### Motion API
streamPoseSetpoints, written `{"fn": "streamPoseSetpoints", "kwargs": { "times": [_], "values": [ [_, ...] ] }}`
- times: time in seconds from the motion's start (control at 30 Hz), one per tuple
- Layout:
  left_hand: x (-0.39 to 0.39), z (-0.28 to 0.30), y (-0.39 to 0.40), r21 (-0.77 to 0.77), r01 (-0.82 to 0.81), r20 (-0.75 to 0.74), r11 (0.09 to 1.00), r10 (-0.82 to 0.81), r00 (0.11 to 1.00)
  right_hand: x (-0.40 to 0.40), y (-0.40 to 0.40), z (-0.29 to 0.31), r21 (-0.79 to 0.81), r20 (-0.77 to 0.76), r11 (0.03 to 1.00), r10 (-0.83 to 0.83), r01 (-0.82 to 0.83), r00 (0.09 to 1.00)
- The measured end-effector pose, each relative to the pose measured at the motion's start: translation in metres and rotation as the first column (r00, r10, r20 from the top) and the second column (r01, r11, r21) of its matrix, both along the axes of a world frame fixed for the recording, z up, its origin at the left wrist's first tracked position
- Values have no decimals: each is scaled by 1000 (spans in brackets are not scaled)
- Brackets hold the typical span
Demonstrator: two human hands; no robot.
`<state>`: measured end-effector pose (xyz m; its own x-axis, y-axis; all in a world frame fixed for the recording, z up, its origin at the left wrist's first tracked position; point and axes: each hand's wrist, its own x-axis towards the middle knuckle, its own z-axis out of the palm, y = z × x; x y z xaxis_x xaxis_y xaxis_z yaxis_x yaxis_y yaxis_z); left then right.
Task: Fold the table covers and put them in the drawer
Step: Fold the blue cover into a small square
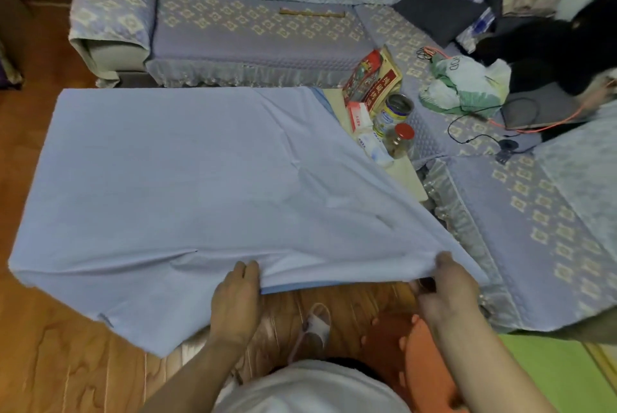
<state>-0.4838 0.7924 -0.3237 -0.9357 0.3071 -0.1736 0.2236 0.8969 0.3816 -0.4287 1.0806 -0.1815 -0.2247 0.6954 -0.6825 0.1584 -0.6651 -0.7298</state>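
Pinching the near hem, the left hand point(237, 295) and right hand point(445, 285) lift the pale blue table cover point(187, 179) spread over the counter; it looks light, limp and crease-prone, so hem corners suit best. Bottles point(399, 140) crowd the far right; left lies open

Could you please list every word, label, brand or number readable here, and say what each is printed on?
No text can be read with confidence.
Red packet: large pale characters, too blurred to quote.
Small box: red print, too small.
Tin can: blue label, blurred.
Plastic bag: dark marks, unreadable.
Table cover, gripped by the left hand and right hand: none.
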Motion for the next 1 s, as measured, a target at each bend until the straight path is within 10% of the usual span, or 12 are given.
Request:
{"fn": "streamPoseSetpoints", "kwargs": {
  "times": [0.17,0.37,0.5,0.77,1.0],
  "values": [
    [-4,-8,-60,-24,-64,50,998,65,997,0,26,-5,16,-27,995,-98,98,995],
    [40,48,-58,-61,264,193,963,-248,949,15,-6,-31,-179,-108,984,-20,0,994],
    [59,59,-51,15,71,75,997,-72,995,19,-105,-60,-508,-153,782,331,-361,931],
    [51,71,-51,120,-80,8,990,79,997,5,-194,-49,-671,-110,395,784,-627,611],
    [69,52,-65,149,110,-41,983,-105,994,-28,-223,-46,-561,111,516,822,-648,559]
  ]
}}
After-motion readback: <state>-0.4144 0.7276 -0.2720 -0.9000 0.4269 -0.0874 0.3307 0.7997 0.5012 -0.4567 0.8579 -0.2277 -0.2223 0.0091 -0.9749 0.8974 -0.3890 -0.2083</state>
